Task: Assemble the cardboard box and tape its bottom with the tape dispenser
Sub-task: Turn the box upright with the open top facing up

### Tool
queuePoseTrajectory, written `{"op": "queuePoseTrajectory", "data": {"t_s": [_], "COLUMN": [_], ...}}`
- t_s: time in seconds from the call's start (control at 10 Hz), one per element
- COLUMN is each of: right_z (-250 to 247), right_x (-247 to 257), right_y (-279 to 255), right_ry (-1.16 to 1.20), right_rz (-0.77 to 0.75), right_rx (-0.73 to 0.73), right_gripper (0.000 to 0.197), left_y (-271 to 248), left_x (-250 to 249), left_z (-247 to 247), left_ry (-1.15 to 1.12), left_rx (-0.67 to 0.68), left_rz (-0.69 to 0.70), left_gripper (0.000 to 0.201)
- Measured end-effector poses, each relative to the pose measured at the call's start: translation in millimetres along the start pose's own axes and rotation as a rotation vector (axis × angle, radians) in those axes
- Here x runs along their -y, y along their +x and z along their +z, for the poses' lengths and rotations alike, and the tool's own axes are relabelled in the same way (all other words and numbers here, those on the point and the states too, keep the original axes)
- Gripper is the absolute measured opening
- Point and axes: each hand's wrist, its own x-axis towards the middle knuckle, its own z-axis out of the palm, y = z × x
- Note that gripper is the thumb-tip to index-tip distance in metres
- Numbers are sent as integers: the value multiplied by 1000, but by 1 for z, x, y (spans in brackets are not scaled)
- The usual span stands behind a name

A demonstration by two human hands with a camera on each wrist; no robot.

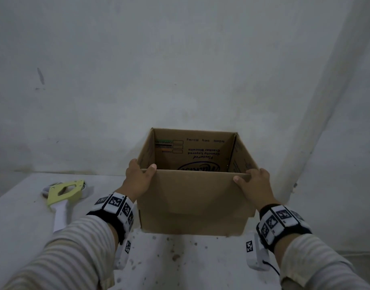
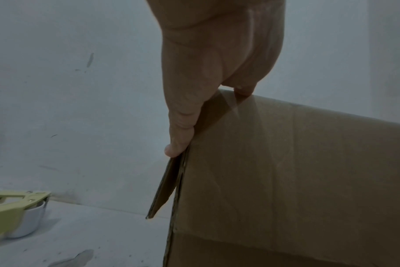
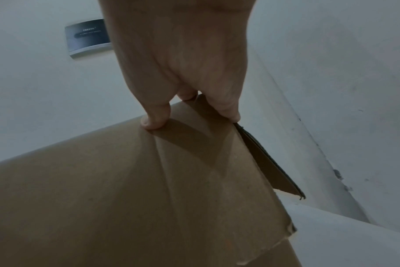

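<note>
Head view: the cardboard box stands open-topped at centre on the table; the left hand and right hand grip its near corners. The tape dispenser lies at 9 o'clock.
Left wrist: fingers curl over a folded-down flap.
Right wrist: thumb presses the near panel.
Advice: square the corners evenly, then flip it bottom-up.

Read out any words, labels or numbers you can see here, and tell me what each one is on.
"Flavoured Crunchy Layered Cracker Biscuits", upside down, on the inner far wall of the cardboard box.
"CAPPUCCINO" and "CHEESE", by checkboxes on the same wall; the label between them is too blurred.
Small print along that wall's top edge and the logo below: unreadable.
"PRESTO" on the dark wall plate; the line beneath is too small.
</note>
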Motion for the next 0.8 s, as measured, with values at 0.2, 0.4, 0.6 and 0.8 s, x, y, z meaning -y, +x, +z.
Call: {"op": "queuePoseTrajectory", "data": {"t_s": [0.2,0.4,0.6,0.8], "right_z": [-1,-8,-7,-34], "right_x": [2,5,21,34], "right_y": [3,-6,-42,-70], "right_ry": [-4,-131,-253,-42], "right_rz": [5,33,-98,-233], "right_rx": [4,31,-67,-107], "right_gripper": [58,65,60,53], "left_y": [1,-15,-57,-86], "left_x": [-1,-6,-8,13], "left_z": [3,2,10,-1], "left_ry": [24,69,305,321], "left_rx": [-32,-106,-310,-291], "left_rz": [2,11,70,73], "left_gripper": [80,82,78,76]}}
